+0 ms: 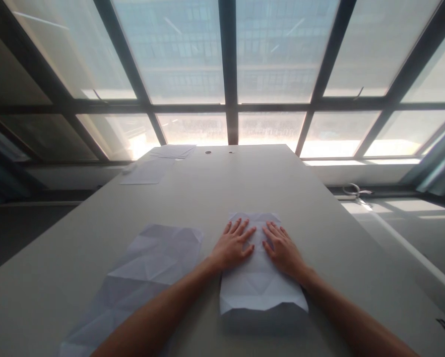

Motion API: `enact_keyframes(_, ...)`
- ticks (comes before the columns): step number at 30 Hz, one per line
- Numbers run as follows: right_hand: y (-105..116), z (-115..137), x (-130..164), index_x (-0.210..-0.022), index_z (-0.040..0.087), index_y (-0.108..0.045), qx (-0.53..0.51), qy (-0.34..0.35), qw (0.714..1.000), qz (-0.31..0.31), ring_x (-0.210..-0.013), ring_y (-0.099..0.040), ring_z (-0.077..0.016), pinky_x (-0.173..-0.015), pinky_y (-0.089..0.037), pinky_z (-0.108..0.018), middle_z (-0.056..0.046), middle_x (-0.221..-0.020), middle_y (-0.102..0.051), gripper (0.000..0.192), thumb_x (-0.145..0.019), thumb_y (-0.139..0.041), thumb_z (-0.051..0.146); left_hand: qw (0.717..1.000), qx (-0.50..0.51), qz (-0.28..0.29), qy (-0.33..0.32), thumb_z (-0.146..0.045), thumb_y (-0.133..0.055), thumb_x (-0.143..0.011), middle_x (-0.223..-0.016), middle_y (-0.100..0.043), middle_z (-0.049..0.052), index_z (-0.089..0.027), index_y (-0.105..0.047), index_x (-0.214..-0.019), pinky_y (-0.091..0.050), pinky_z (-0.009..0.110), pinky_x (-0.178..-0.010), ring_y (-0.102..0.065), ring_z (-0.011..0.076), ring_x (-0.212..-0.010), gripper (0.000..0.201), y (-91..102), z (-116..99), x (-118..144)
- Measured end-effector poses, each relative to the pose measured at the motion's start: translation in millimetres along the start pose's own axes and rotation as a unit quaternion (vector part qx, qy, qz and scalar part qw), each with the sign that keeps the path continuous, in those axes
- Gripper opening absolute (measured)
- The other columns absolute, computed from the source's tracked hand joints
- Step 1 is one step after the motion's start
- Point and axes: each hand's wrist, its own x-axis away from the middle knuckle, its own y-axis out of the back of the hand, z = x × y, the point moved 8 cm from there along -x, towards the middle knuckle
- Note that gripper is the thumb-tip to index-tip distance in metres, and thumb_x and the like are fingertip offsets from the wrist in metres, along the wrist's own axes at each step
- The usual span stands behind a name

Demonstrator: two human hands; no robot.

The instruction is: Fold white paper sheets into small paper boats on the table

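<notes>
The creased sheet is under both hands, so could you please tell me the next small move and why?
Perhaps slide the left hand and right hand toward the near edge of the creased sheet, pressing lightly: both rest flat on its farther part, while that near edge curls up off the table.

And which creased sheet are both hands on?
The creased sheet on the right: the left hand and right hand rest on it. The other creased sheet, to its left, has neither hand on it.

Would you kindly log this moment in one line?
left hand: flat on creased paper | right hand: flat on same paper | second creased sheet: on table, left
</notes>
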Motion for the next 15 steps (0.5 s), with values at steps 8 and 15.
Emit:
enact_keyframes(8, 1.4, 1.6, -1.6, -0.143, 0.014, -0.046, -0.002, 0.007, 1.0, -0.007, -0.143, -0.031, -0.0243, -0.118, -0.024, -0.045, -0.013, -0.152, -0.038, 0.05, -0.095, -0.046, 0.029, 1.0, 0.002, 0.005, 0.009, -0.052, -0.042, -0.096, -0.159, -0.026, 0.003, -0.033, -0.033, -0.15, -0.018, 0.052, -0.118, -0.021, 0.0291, -0.147, 0.058, 3.2, -0.3, 2.6)
enact_keyframes(15, 2.4, 1.1, -1.1, -0.142, 0.015, -0.048, -0.016, 0.004, 1.0, -0.006, -0.143, -0.03, -0.0241, -0.118, -0.023, -0.045, -0.013, -0.152, -0.038, 0.049, -0.095, -0.047, 0.028, 1.0, 0.0, 0.009, 0.01, -0.048, -0.045, -0.095, -0.159, -0.027, 0.004, -0.033, -0.034, -0.15, -0.019, 0.053, -0.118, -0.021, 0.0292, -0.147, 0.058, 4.3, -1.0, 0.7)
